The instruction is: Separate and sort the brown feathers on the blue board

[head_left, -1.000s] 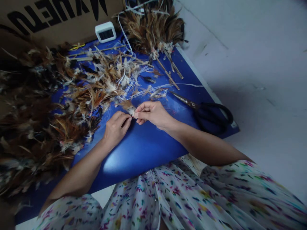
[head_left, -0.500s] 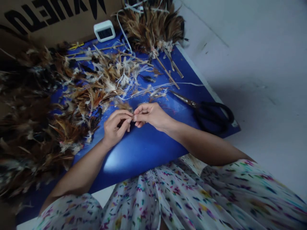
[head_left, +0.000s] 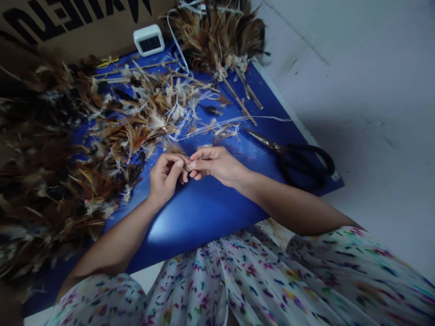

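Observation:
Over the blue tabletop (head_left: 204,217), my left hand (head_left: 166,176) and my right hand (head_left: 220,166) meet fingertip to fingertip. Both are closed in a pinch on a small brownish bit of feather; its exact shape is mostly hidden by the fingers. A soft brown feather tuft (head_left: 174,148) shows just beyond the left knuckles. Left of my hands lie loose brown and white feathers (head_left: 132,136). Black-handled scissors (head_left: 288,156) lie to the right, blades pointing toward the feathers.
A large heap of dark brown feathers (head_left: 44,181) covers the left side. At the back stand a white digital clock (head_left: 149,40), a cardboard box (head_left: 78,31) and a feather bundle (head_left: 217,36). Thin sticks (head_left: 241,102) and white plastic strips (head_left: 217,124) lie near the middle.
My left hand has turned slightly, its thumb now raised more against the index finger. The right hand stays almost in place. The view has shifted a little.

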Motion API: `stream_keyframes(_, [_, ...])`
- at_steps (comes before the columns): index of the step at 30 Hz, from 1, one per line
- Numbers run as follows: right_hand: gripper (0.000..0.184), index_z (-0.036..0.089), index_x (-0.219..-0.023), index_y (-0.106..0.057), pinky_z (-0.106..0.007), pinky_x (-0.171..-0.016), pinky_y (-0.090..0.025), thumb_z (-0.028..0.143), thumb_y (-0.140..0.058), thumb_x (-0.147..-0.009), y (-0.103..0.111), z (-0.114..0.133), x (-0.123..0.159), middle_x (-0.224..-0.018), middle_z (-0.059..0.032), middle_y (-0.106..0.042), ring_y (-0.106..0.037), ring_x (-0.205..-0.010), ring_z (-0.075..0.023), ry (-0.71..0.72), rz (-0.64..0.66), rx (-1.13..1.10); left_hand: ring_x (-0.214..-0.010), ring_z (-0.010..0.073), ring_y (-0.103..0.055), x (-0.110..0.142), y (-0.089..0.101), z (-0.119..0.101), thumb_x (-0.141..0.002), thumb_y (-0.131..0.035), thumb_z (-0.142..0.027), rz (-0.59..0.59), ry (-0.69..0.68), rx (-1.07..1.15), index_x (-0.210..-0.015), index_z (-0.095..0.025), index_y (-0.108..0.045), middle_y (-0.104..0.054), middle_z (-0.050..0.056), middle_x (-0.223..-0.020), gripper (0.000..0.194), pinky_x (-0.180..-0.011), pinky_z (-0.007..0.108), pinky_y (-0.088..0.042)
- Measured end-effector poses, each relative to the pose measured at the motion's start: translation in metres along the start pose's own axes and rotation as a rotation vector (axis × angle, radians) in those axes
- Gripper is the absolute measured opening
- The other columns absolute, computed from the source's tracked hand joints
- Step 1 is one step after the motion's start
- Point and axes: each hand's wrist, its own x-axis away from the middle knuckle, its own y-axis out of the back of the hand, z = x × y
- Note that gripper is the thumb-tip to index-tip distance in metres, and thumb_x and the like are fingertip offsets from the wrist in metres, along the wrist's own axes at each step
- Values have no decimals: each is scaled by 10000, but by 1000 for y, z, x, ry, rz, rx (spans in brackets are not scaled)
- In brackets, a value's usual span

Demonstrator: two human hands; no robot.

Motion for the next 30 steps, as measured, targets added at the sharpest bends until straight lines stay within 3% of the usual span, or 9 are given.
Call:
stream_keyframes(8, [144, 139, -771, -617, -229, -575, -577, 178, -740, -707, 0, 1, -1, -641, -5, -671, -673, -606, -122, 27, -4, 28, -504, 58, -551, -1, -1, 2, -898, -565, -344, -8, 43, 20, -892, -183, -526, -674, 26, -860, 166, -469, 205, -461])
stream_keyframes(21, [74, 149, -763, -598, -203, -488, -552, 211, -635, -779, 5, -6, -5, -663, 15, -597, -576, -591, -81, 284, 10, 362, -555, 83, -551, -6, 3, 5, -854, -617, -393, 52, 175, 16, -834, -165, -563, -622, 5, -692, 235, -507, 200, -472])
stream_keyframes(30, [97, 144, -795, -589, -195, -474, -530, 228, -637, -786, 6, -9, -4, -665, 24, -586, -558, -571, -71, 350, 56, 395, -481, 71, -541, -9, 1, 2, -734, -750, -383, 27, 249, 89, -788, -163, -549, -585, -32, -583, 303, -458, 179, -455])
